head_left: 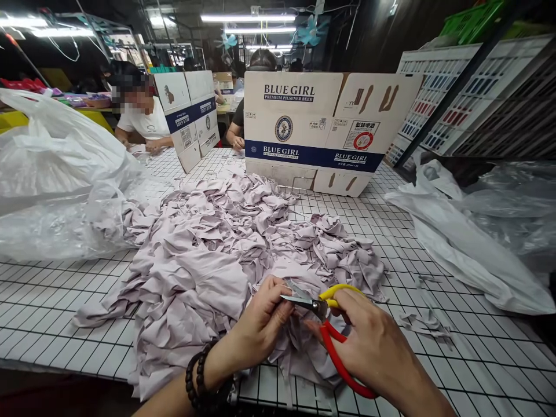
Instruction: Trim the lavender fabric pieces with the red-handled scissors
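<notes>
My right hand [369, 333] grips a pair of scissors [324, 307] with one yellow and one red handle. Their blades are spread apart and point left, close to the fingertips of my left hand [264, 315]. That left hand is closed, pinching a piece of pale lilac fabric just beside the blades; its exact edge is partly hidden by the fingers. Around and beyond both hands lies a large heap of the same crumpled lilac fabric [208, 260], part of it hanging over the table's near edge.
Cardboard boxes [299, 127] stand opened out behind the heap. Clear plastic bags [56, 174] lie at left, a white plastic bag [469, 231] at right. Small fabric scraps [428, 327] rest on the grid-patterned table [486, 353]. Co-workers sit across; white crates [469, 92] are stacked at right.
</notes>
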Motion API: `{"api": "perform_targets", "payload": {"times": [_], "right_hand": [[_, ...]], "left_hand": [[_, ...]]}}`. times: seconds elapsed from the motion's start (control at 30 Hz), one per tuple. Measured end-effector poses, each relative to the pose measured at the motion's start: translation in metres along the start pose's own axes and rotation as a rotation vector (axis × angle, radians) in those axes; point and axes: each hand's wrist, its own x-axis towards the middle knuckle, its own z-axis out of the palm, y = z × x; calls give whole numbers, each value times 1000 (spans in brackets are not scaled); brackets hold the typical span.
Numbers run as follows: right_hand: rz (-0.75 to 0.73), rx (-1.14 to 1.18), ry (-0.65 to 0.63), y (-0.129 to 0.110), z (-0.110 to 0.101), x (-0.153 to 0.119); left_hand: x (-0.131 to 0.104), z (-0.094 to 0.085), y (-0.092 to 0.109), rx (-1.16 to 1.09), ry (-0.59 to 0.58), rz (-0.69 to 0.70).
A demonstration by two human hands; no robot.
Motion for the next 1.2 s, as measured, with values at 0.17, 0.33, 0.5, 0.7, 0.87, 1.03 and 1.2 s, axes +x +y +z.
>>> {"api": "perform_targets", "payload": {"times": [0.17, 0.33, 0.5, 0.7, 0.87, 1.03, 1.2], "right_hand": [[-4, 7, 0, 0, 0, -2], [44, 41, -52, -3, -1, -3], [105, 94, -150, -5, -4, -1], [161, 155, -262, -9, -8, 2], [158, 163, -256, -10, -8, 2], [118, 114, -194, -10, -4, 0], [55, 51, -82, -10, 2, -2]], "left_hand": [[0, 1, -3, 46, 19, 40], [0, 1, -4, 82, 27, 67], [1, 2, -1, 31, 12, 67], [0, 1, 3, 14, 2, 42], [-1, -1, 8, -5, -3, 16], [-2, -1, 10, -51, -1, -10], [-2, 0, 9, -116, 5, -45]]}}
